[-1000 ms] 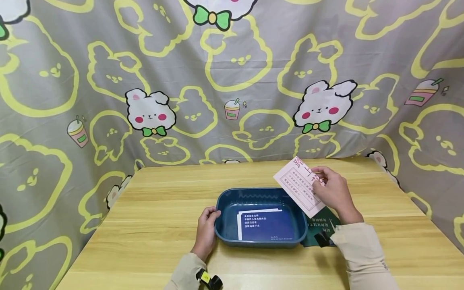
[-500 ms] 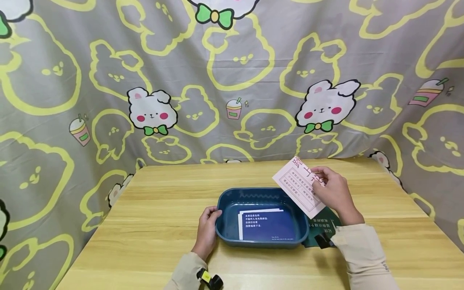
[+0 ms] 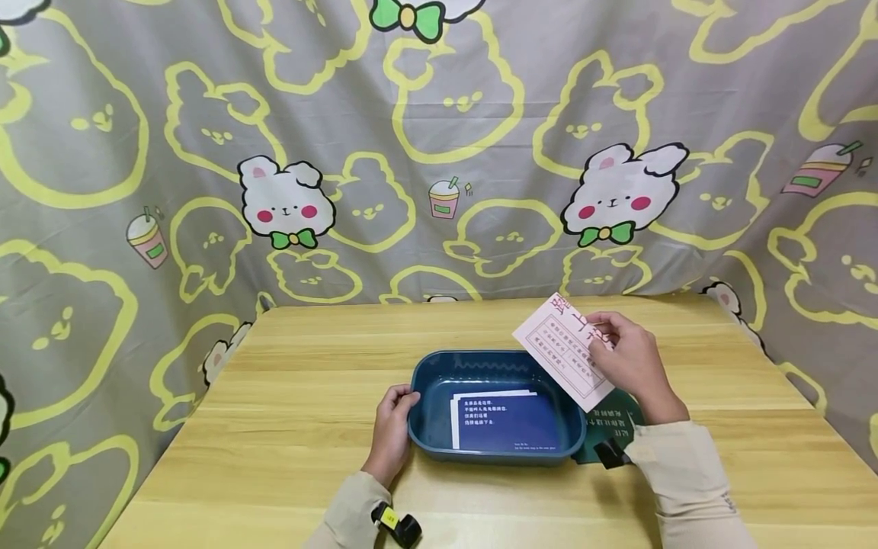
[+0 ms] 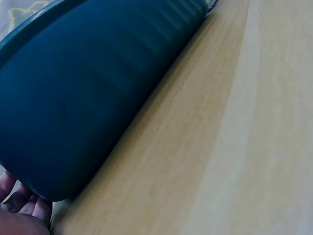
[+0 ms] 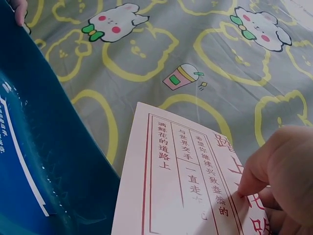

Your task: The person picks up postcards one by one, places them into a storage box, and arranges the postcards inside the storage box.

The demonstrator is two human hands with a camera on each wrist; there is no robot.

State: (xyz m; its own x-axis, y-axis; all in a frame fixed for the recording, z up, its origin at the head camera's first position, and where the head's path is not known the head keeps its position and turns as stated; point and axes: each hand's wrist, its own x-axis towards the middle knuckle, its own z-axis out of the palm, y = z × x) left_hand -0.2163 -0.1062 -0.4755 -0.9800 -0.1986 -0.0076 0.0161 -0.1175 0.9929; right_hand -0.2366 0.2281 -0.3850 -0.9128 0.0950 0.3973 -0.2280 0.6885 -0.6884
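Note:
A dark teal plastic basin (image 3: 430,431) stands on the table. At its left end my left hand (image 3: 391,431) grips it, thumb at the rim and fingers against the outer wall. In the basin lies a small pile of cards, a dark blue card (image 3: 507,427) with white writing on top and white edges showing beneath. My right hand (image 3: 636,366) pinches a pale pink card (image 3: 564,354) with red writing by one edge. The card is tilted over the basin's right end. Its printed face fills the lower middle of the right wrist view, partly covered by the thumb (image 5: 259,169).
Dark green cards (image 3: 610,435) with white writing lie on the table right of the basin, partly hidden by it and the right hand. The wooden table (image 3: 295,457) ends at a grey curtain (image 3: 384,229) printed with rabbits. Black wrist cameras sit on both sleeves.
The head view has shifted slightly, so everything sits a little higher in it. Both hands, the basin and the pink card stay almost still.

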